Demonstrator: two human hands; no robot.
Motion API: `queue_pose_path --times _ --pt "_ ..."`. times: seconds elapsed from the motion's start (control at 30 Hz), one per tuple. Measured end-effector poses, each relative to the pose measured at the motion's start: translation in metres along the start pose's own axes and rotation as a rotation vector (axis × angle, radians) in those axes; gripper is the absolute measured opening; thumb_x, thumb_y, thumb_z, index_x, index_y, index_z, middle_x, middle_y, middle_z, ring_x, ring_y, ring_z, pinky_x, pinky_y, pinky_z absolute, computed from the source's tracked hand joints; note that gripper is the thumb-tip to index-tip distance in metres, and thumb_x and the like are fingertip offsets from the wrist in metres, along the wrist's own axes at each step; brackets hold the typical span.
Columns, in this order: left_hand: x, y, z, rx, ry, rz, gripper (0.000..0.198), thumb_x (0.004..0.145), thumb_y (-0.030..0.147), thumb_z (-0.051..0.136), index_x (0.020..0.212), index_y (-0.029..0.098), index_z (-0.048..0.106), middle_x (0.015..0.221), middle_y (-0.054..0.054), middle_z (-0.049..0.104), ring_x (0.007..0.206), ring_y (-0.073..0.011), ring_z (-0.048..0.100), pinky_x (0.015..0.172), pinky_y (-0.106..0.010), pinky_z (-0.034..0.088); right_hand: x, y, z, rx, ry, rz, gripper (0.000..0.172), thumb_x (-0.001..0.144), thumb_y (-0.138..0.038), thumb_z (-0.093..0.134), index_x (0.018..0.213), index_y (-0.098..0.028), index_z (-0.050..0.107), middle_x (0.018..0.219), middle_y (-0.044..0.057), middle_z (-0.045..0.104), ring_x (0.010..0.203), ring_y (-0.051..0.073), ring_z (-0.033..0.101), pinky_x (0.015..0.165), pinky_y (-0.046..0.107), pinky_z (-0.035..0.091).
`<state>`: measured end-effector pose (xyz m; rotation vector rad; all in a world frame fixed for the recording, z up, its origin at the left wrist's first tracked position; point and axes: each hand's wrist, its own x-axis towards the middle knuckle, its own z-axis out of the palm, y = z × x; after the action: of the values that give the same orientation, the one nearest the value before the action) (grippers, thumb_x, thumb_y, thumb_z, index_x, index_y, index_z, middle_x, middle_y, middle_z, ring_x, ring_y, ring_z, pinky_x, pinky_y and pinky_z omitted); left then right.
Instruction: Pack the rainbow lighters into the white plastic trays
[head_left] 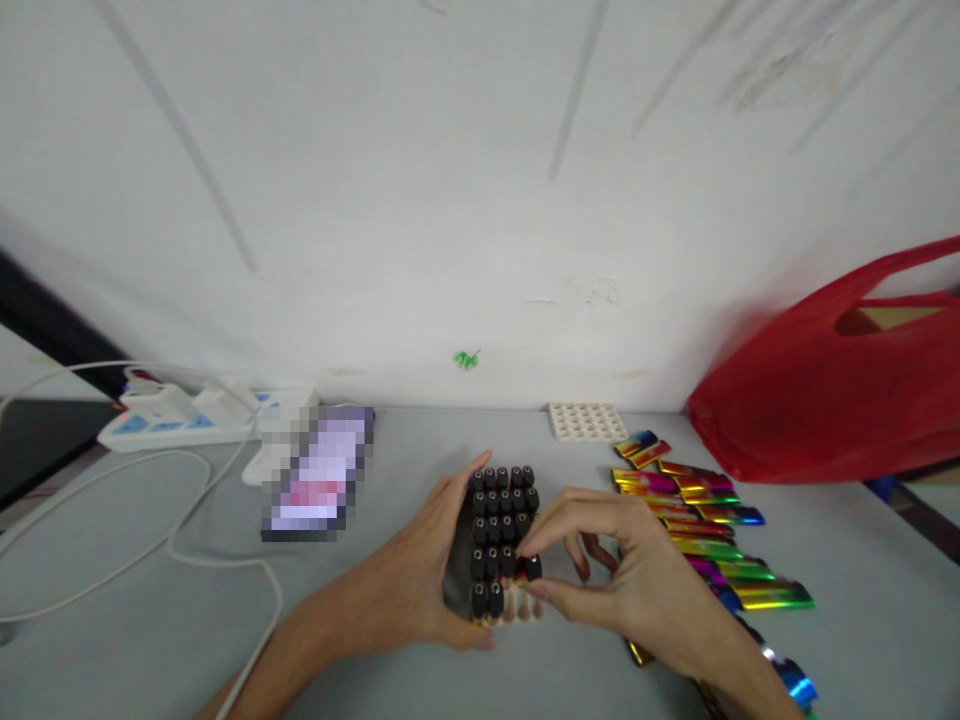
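My left hand (424,570) is wrapped along the left side of a white holed tray (525,605), thumb at its near edge and fingers at the far left. Rows of small black pieces (493,530), each with a light ring on its top, stand upright in the tray. Several holes in the nearest row, at the right, show no piece. At the tray's near right, my right hand (607,560) pinches one black piece (532,568) between thumb and index finger. Whether that piece sits in its hole is hard to see. The other right fingers are curled.
Shiny multicoloured metallic sleeves (705,515) lie to the right, partly behind my right arm. A second holed tray (587,422) rests by the wall. A red bag (817,400) stands at the right. At left are a phone (319,475), a power strip (180,420) and a white cable (180,540).
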<state>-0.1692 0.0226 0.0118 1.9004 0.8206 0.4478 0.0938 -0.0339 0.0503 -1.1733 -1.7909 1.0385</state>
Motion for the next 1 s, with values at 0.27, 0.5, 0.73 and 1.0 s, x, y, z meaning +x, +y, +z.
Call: queue_pose_path --times 0.27,0.5,0.73,1.0 --pt "-0.001 0.0 0.0 0.048 -0.001 -0.004 0.154 0.065 0.037 0.105 0.177 0.036 -0.001 0.181 -0.013 0.023 0.166 -0.0446 0.026 0.138 -0.063 0.019 0.003 -0.001 0.004 -0.02 0.158 -0.03 0.01 0.102 -0.039 0.079 0.098 -0.03 0.082 0.103 0.002 0.074 0.077 0.018 0.062 0.061 0.032 0.045" --pt "-0.003 -0.001 0.0 0.08 0.002 0.005 0.155 0.067 0.04 0.105 0.177 0.038 -0.004 0.184 -0.012 0.015 0.169 -0.0441 0.019 0.139 -0.063 0.012 0.007 0.021 -0.006 -0.598 0.602 0.096 0.022 0.108 -0.034 0.058 0.111 -0.021 0.075 0.109 0.011 0.076 0.099 0.031 0.066 0.09 0.045 0.05" --pt "-0.002 0.004 -0.001 0.047 -0.002 -0.03 0.156 0.065 0.039 0.106 0.177 0.039 -0.003 0.183 -0.012 0.021 0.168 -0.0457 0.023 0.138 -0.065 0.014 0.004 0.043 -0.007 -1.246 0.515 0.505 0.053 0.108 -0.036 0.046 0.149 -0.004 0.059 0.155 0.031 0.058 0.136 0.05 0.053 0.107 0.063 0.042" --pt "-0.003 0.001 0.0 0.054 0.009 0.012 0.157 0.066 0.037 0.106 0.177 0.037 -0.004 0.184 -0.014 0.016 0.168 -0.0473 0.019 0.138 -0.065 0.011 0.004 0.043 -0.002 -1.234 0.425 0.5 0.053 0.111 -0.035 0.044 0.154 -0.006 0.055 0.149 0.029 0.067 0.145 0.047 0.051 0.116 0.069 0.032"
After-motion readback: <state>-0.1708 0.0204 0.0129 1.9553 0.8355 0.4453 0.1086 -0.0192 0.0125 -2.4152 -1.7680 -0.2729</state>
